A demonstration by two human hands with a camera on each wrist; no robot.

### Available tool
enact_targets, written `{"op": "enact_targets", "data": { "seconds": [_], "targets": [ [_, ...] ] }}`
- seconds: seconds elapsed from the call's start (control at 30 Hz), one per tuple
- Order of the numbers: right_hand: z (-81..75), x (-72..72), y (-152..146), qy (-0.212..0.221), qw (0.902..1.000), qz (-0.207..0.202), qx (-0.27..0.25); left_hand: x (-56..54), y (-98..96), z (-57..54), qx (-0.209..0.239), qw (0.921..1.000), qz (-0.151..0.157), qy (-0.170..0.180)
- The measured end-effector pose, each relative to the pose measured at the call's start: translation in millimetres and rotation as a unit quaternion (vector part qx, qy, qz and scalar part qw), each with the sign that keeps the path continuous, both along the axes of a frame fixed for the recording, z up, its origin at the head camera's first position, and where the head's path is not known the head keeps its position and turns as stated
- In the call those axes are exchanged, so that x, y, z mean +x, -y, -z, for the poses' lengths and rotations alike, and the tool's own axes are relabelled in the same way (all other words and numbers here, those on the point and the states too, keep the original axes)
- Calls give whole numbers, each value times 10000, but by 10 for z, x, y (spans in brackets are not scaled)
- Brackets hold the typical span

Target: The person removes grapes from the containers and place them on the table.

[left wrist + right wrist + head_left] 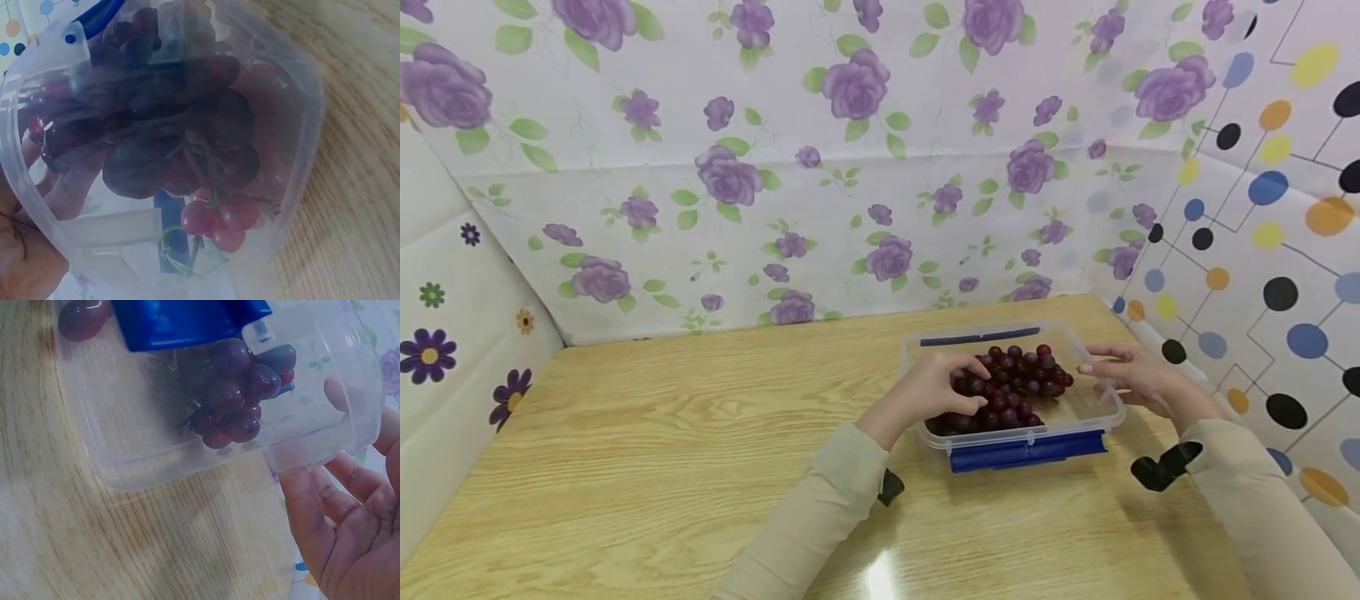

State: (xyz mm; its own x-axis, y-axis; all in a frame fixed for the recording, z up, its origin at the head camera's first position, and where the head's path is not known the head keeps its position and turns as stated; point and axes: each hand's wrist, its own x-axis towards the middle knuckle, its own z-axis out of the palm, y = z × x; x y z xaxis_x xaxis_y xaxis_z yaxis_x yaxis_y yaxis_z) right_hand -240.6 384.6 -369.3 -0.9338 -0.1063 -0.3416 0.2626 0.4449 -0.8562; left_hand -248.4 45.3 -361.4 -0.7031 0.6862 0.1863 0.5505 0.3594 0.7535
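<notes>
A clear plastic container point(1092, 402) without a lid on it holds dark red grapes point(1026, 371), bunched on their stems. My left hand point(927, 388) reaches over its left rim, thumb and fingers curled round grapes at the left of the bunch. Through the plastic in the left wrist view, fingers point(69, 194) show behind the grapes; their tips are hidden. On the right side, my right hand point(1138, 377) holds the container's wall, thumb over the rim and the other fingers outside. In the right wrist view those fingers point(306, 512) are bent against the wall.
Blue latch flaps point(1028, 452) hang outward at the container's front, with another blue strip point(979, 337) along the back. The container stands on a wood-grain table point(662, 450). Flower-patterned sheeting point(805, 242) rises behind, and a dotted sheet point(1247, 275) stands close by my right arm.
</notes>
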Motion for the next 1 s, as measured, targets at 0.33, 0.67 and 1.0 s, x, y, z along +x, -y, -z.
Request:
{"op": "enact_targets", "data": {
  "seconds": [0.33,0.67,1.0],
  "targets": [
    [-9,-12,0,36,10000,22,11,11,-17,-5,-83,10000,-36,-24],
    [0,-10,-2,21,10000,29,8,37,-45,-28,-74,9998,-185,-98],
    [-14,-4,-6,41,10000,48,1,54,-51,-57,17,9999,-155,62]
  ]
}}
